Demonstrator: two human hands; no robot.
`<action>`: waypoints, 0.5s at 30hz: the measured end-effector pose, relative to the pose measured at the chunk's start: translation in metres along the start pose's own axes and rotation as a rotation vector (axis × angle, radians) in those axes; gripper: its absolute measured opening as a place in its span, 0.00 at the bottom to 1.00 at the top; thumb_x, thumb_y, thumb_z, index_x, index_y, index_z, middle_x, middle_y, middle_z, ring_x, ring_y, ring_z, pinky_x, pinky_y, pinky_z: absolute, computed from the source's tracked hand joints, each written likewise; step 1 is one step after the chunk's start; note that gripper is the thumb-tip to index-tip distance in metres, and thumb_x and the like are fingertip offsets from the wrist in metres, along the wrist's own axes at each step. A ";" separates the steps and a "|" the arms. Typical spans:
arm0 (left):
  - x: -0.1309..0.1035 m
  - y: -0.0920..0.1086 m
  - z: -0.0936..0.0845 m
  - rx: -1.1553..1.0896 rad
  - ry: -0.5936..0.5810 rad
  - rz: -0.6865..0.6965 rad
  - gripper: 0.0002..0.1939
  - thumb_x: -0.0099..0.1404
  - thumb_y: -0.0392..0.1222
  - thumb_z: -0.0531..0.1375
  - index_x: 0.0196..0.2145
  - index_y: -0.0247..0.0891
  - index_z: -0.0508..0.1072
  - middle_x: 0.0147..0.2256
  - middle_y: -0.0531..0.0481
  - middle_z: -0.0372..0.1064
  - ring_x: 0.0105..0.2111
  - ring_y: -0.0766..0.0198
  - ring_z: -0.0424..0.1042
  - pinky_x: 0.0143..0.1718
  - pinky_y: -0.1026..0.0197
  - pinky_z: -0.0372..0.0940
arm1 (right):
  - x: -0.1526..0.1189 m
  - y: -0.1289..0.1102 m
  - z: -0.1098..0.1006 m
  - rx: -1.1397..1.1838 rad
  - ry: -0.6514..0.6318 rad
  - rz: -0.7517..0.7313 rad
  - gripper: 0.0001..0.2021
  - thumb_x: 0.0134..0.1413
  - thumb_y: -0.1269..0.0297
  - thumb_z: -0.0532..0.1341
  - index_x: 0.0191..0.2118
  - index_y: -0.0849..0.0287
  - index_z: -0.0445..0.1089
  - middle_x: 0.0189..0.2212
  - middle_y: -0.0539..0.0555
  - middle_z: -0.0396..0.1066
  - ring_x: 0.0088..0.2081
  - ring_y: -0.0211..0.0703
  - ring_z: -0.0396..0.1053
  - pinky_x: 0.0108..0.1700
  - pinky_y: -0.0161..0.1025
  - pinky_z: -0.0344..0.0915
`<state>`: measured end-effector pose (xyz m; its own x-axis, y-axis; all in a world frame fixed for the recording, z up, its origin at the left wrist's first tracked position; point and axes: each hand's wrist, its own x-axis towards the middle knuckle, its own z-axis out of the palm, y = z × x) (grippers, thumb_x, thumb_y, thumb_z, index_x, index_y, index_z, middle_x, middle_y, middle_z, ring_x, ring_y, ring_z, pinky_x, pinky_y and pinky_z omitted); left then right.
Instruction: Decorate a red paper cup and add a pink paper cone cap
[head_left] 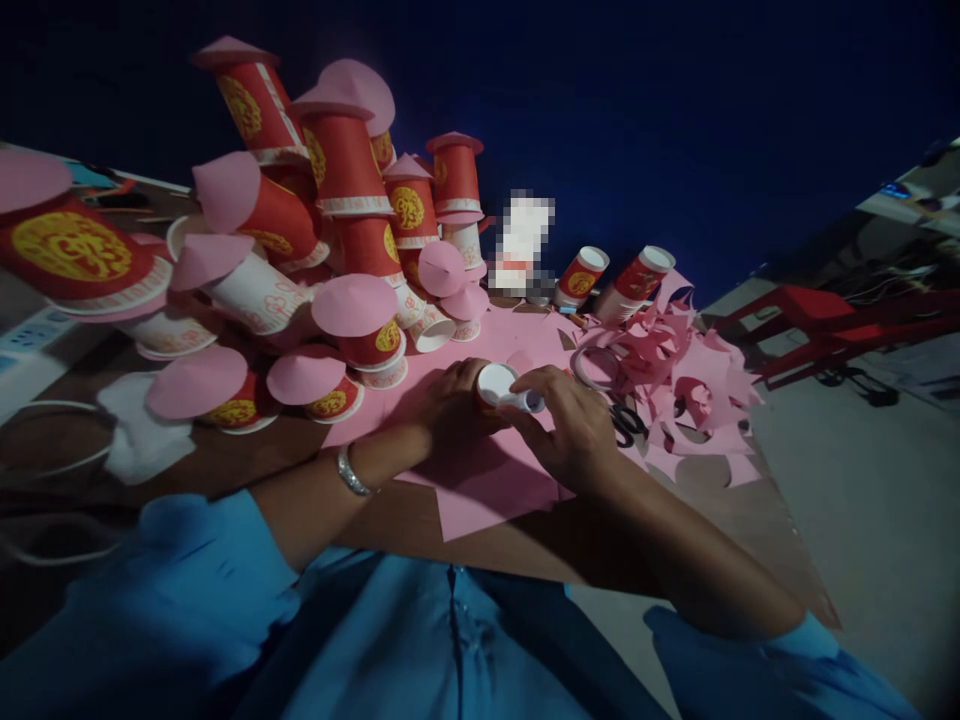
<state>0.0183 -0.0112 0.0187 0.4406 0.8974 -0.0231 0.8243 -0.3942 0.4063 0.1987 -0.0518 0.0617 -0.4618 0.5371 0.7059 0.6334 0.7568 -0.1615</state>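
My left hand (454, 395) is wrapped round a red paper cup (495, 383), whose round white end faces up. Against the near right edge of that end is a small white tube (529, 401), gripped in the fingers of my right hand (574, 425). Its tip is too small to make out. Both hands are over sheets of pink paper (480, 505) spread on the brown table. Just right of my right hand are the black handles of a pair of scissors (628, 425).
Stacked red and white paper cups with pink cone tops (349, 150) crowd the left side. Two red cups (581, 278) stand at the back. Cut pink paper scraps (697, 390) pile up on the right. A red stool (806, 320) is beyond the table.
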 end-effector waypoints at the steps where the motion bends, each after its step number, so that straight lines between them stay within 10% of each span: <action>1: -0.002 0.002 -0.003 -0.009 -0.011 0.000 0.25 0.68 0.51 0.65 0.57 0.36 0.68 0.58 0.33 0.74 0.57 0.43 0.76 0.57 0.46 0.70 | 0.000 -0.001 0.000 0.009 0.000 -0.003 0.03 0.72 0.67 0.62 0.47 0.56 0.67 0.34 0.53 0.77 0.32 0.43 0.74 0.34 0.38 0.66; 15: 0.011 -0.003 0.011 -0.066 0.021 -0.061 0.34 0.60 0.57 0.73 0.57 0.40 0.67 0.56 0.37 0.75 0.55 0.45 0.76 0.54 0.49 0.69 | 0.004 0.010 -0.008 0.066 0.059 0.143 0.03 0.70 0.64 0.63 0.46 0.52 0.69 0.37 0.52 0.77 0.34 0.44 0.76 0.36 0.41 0.71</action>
<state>0.0244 -0.0023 0.0067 0.3820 0.9237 -0.0304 0.8237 -0.3253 0.4645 0.2075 -0.0451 0.0683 -0.3311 0.6199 0.7114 0.6468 0.6981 -0.3072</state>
